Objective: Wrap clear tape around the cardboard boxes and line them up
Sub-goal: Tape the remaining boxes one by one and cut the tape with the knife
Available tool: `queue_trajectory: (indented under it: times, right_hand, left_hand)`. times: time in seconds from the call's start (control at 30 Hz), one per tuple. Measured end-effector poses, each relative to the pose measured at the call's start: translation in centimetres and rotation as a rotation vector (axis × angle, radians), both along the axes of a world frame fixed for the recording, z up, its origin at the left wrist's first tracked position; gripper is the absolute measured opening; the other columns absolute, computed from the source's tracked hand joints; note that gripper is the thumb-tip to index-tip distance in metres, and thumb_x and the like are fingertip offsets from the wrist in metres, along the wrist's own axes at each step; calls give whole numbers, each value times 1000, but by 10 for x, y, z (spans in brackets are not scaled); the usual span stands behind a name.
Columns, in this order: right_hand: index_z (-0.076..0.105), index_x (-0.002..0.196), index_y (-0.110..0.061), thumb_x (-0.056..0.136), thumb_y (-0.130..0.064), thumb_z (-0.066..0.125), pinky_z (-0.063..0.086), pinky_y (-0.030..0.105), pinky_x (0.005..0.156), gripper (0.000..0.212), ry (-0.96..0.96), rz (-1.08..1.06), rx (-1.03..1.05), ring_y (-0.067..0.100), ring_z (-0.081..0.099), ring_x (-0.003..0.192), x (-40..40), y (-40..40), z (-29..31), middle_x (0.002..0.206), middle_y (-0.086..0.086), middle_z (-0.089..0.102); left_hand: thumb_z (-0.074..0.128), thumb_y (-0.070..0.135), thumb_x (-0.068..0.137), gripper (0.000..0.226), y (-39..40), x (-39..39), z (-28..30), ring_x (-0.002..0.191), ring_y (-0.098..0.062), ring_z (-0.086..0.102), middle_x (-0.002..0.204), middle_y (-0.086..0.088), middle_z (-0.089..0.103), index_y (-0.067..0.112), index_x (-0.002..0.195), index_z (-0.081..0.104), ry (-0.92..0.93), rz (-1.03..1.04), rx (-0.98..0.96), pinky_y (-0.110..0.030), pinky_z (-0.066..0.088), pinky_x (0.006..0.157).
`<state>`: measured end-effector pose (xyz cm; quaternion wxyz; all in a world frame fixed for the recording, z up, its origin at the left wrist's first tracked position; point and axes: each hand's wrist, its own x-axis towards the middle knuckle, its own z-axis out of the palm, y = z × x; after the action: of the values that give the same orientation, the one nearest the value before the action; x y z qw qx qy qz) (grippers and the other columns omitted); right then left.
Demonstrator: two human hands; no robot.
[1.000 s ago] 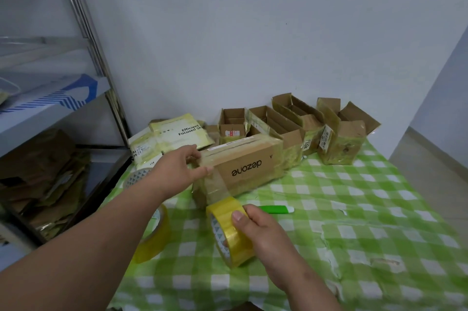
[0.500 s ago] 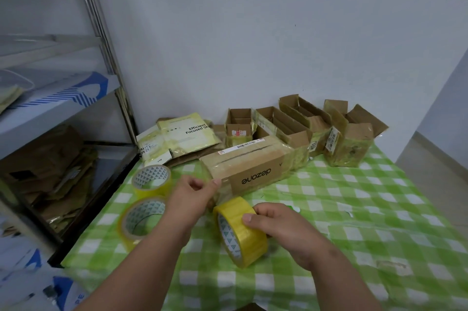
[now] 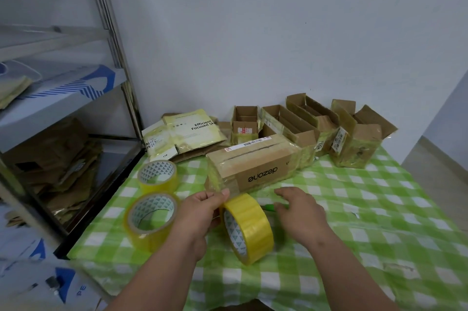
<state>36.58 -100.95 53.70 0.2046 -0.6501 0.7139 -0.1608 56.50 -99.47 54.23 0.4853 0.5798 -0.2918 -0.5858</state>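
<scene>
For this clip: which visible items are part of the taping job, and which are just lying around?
In use: tape roll held by left hand; closed dezone box; open boxes along the wall; right hand reaching over a green tool.

Lying about: two spare rolls; yellow pouches; shelf rack.

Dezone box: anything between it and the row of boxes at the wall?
Nothing visible. The dezone box lies just in front of the row of open boxes, its far end beside them. The tape roll and both hands are on its near side.
</scene>
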Motion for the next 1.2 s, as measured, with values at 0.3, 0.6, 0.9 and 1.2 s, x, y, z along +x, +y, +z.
queue_trajectory:
  times: [0.3, 0.6, 0.9, 1.2]
  right_hand:
    - [55, 124, -38, 96, -25, 46, 27, 41, 100, 31, 362, 41, -22, 17, 49, 119, -4, -8, -19, 121, -9, 54]
    - [47, 104, -31, 100, -22, 51, 44, 34, 60, 11, -180, 48, -180, 19, 56, 70, -10, -6, 26, 83, -5, 57]
    - [54, 103, -30, 93, -17, 62, 43, 26, 72, 19, -224, 346, -77, 12, 54, 86, 23, -18, 51, 93, -12, 53]
    - [68, 93, -21, 78, -6, 72, 47, 20, 77, 21, -164, 408, -10, 14, 59, 96, 32, -32, 70, 101, -1, 63]
  left_hand:
    - [77, 17, 83, 14, -1, -4, -6, 86, -30, 64, 96, -20, 73, 10, 77, 66, 71, 47, 6, -50, 52, 94]
    - [76, 17, 83, 14, -8, -4, -11, 86, -30, 66, 97, -19, 74, 7, 80, 67, 64, 81, 9, -50, 53, 91]
    - [74, 8, 81, 19, -13, -4, -11, 103, -36, 67, 96, -16, 75, -1, 98, 72, 123, 115, 49, -47, 52, 94]
    - [76, 12, 81, 23, -17, -3, -15, 103, -38, 67, 92, -14, 76, -2, 99, 71, 109, 112, 33, -45, 53, 88]
